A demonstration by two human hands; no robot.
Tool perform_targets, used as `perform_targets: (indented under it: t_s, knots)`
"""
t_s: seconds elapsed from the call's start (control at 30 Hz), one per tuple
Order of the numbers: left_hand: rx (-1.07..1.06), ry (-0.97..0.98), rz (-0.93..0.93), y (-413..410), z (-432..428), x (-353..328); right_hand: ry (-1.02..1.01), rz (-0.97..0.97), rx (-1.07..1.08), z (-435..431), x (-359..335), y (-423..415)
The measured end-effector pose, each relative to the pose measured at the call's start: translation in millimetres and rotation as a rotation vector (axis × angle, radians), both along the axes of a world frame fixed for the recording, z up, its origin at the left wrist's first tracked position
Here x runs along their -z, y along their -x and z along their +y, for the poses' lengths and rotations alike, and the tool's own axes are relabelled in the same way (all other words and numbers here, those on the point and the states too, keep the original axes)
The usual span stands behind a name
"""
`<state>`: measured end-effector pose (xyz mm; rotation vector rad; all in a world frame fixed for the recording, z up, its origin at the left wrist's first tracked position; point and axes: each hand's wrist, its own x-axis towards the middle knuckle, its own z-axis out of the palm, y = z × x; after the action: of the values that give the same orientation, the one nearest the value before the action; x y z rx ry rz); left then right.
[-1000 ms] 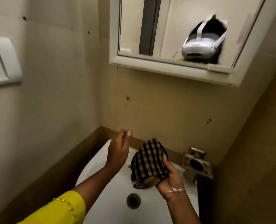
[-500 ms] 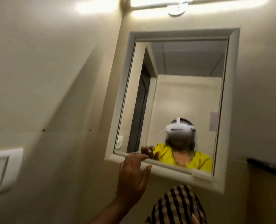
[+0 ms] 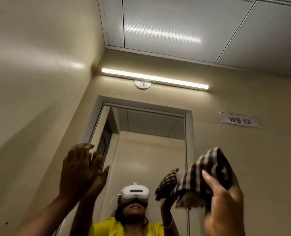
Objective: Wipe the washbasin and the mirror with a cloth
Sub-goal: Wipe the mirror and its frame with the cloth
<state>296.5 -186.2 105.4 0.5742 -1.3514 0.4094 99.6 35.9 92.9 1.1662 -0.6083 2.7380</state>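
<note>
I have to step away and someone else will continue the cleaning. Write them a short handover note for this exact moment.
Right hand: raised in front of the mirror, grip closed on the bunched checked cloth.
Left hand: open, empty, fingers spread, lifted at the mirror's left edge; contact cannot be judged.
Washbasin: out of view below, so its state cannot be checked from here.
Done: cloth is in hand and brought up to mirror height.
Left: press the cloth to the glass and wipe the whole mirror; check the washbasin and wipe it if needed.
</note>
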Motion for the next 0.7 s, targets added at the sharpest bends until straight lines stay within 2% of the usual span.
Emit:
perform_targets:
  t_s: [0.17,0.27,0.37,0.43,0.5,0.53,0.6,0.7]
  knots:
    - [-0.163,0.106,-0.155,-0.9,-25.4,-41.5,-0.046,0.307,0.514,-26.8,-69.2,-4.7]
    - [-0.173,0.077,-0.22,-3.2,-38.6,-61.2,-0.04,0.405,0.909,-56.1,-105.0,1.2]
    - [-0.156,0.079,-0.21,-4.0,-55.6,-71.5,-0.195,0.572,1.167,-86.5,-129.5,16.2]
    - [-0.123,0.09,-0.195,-3.7,-62.9,-73.8,-0.488,0.686,1.217,-101.8,-137.5,24.4]
    - [-0.104,0.101,-0.187,-1.8,-67.2,-73.0,-0.778,0.721,1.08,-110.6,-138.9,32.0]
    - [-0.096,0.105,-0.187,-2.0,-70.1,-72.8,-0.822,0.709,1.039,-112.0,-139.1,33.2]
    - [-0.081,0.127,-0.18,-1.4,-74.5,-72.7,-0.75,0.661,1.042,-111.4,-140.0,36.4]
    - [-0.065,0.15,-0.179,0.3,-76.7,-73.7,-0.666,0.651,1.398,-112.2,-145.2,41.7]
